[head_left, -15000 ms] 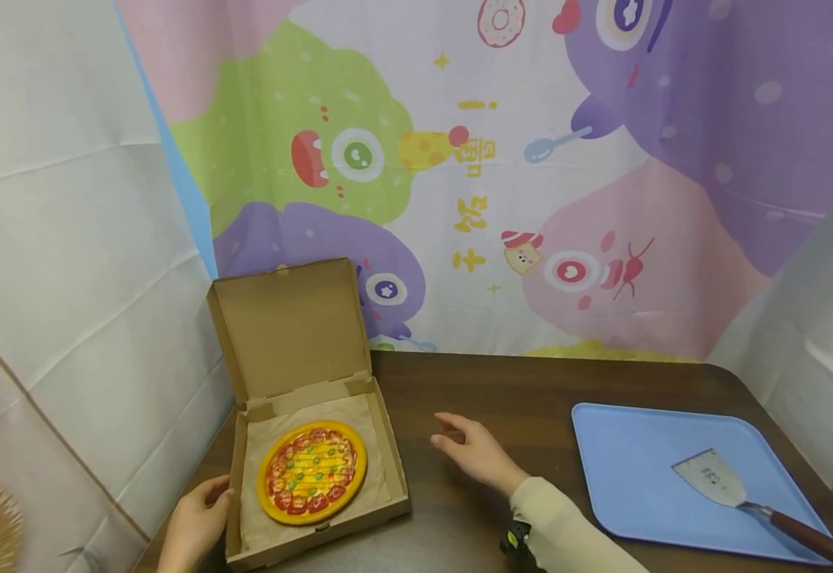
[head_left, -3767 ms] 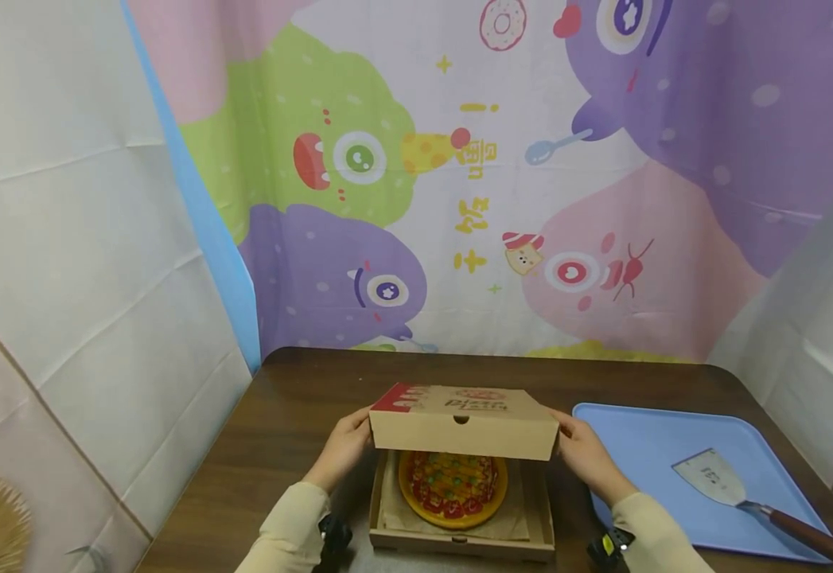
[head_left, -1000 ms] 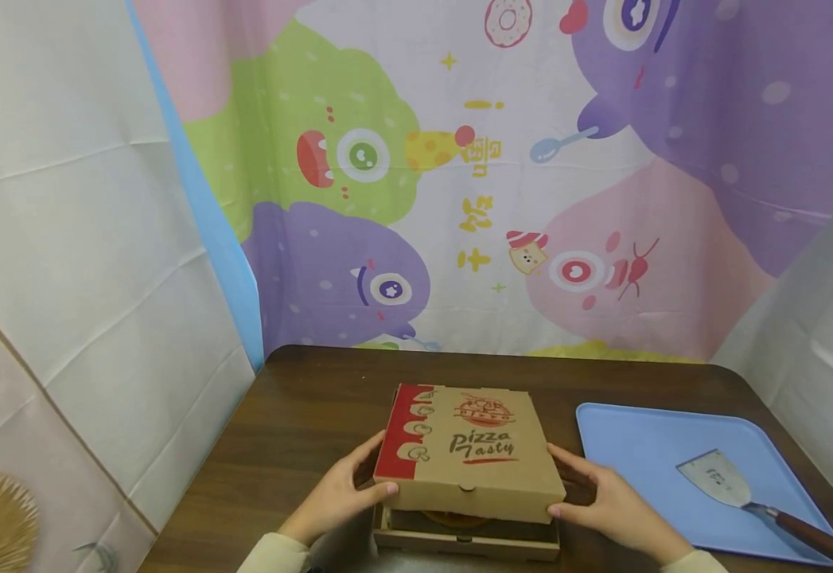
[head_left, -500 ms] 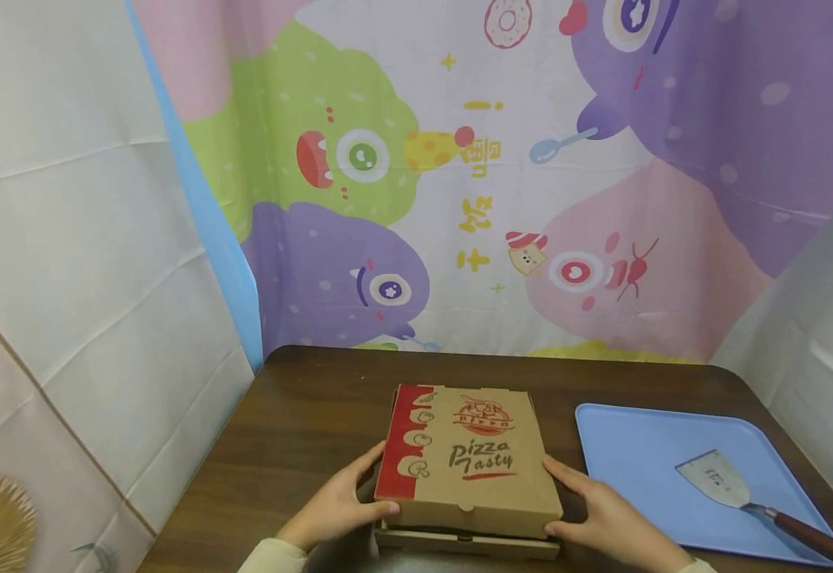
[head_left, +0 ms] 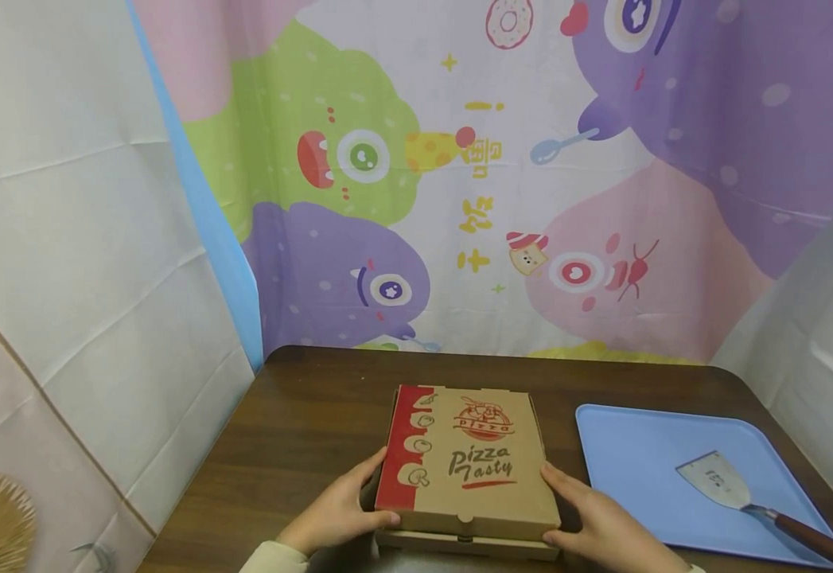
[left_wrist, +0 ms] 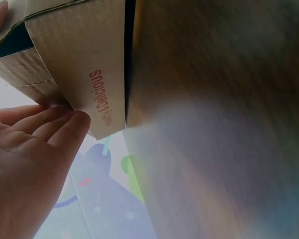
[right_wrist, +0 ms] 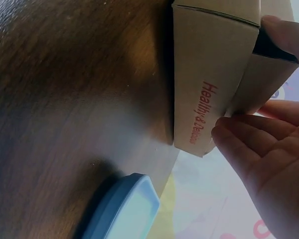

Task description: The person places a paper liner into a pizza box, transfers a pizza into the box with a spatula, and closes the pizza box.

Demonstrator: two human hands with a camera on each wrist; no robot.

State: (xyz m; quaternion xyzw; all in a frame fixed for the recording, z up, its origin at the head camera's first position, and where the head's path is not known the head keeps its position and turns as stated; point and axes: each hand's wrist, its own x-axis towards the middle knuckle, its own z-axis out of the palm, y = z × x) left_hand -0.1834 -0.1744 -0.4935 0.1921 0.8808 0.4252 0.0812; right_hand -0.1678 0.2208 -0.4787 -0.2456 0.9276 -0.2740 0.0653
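A cardboard pizza box [head_left: 484, 497] with a red strip and "Pizza Tasty" print lies on the table, its lid lowered almost fully over the base. A narrow gap remains along the front. My left hand [head_left: 337, 509] holds the lid's left side, thumb at the front corner and fingers along the side. On the opposite side my right hand [head_left: 602, 521] holds the lid the same way. Both wrist views show fingertips [left_wrist: 79, 122] against the lid's side flap, just above the printed base wall [right_wrist: 207, 74]. The pizza inside is hidden.
A blue tray [head_left: 638, 454] lies to the right of the box on the dark wooden table [head_left: 301, 422]. On it rests a metal pizza spatula [head_left: 713, 477], its brown handle reaching past the tray's near right corner. A cartoon-print cloth [head_left: 473, 310] hangs behind.
The box moved from the left to the table's middle, and its lid came down over the pizza. Over the last second, both hands lowered the lid's front edge almost onto the base.
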